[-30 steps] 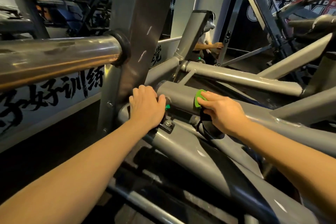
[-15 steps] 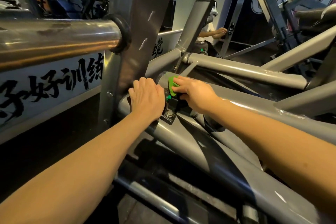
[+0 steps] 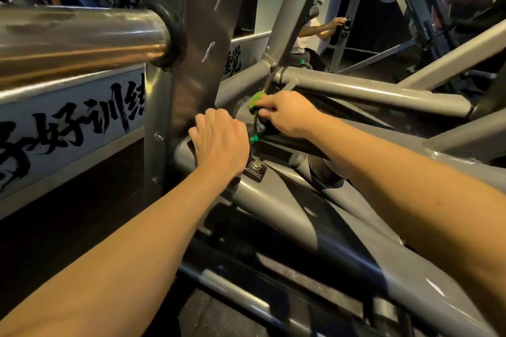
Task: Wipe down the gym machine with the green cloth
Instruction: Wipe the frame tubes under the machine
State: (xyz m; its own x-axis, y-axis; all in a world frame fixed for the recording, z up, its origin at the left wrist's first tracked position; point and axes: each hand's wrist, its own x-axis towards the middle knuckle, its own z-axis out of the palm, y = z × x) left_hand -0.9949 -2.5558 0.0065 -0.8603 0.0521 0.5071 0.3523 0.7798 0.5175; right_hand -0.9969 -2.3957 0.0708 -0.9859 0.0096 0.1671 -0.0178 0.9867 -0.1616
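Note:
The gym machine is a frame of grey steel tubes [image 3: 356, 90] that cross in the middle of the view. My right hand [image 3: 287, 113] grips the green cloth [image 3: 256, 98], bunched at its fingertips, and presses it on the end of a grey tube near the joint. Only a small green patch of the cloth shows past the fingers. My left hand [image 3: 221, 142] lies just left of it, fingers curled over the frame joint beside a bolted bracket [image 3: 256, 168]. A small green tag [image 3: 253, 139] sticks out between the two hands.
A thick chrome bar [image 3: 82, 38] juts in from the left at head height, fixed to a tall steel upright [image 3: 191, 63]. A white banner with black characters [image 3: 68, 128] runs behind it. Another person [image 3: 309, 33] sits in the background. More slanted tubes cross at the right.
My right hand slid the green cloth left along the tube, from about a hand's width away to right beside the joint. My left hand stayed on the frame.

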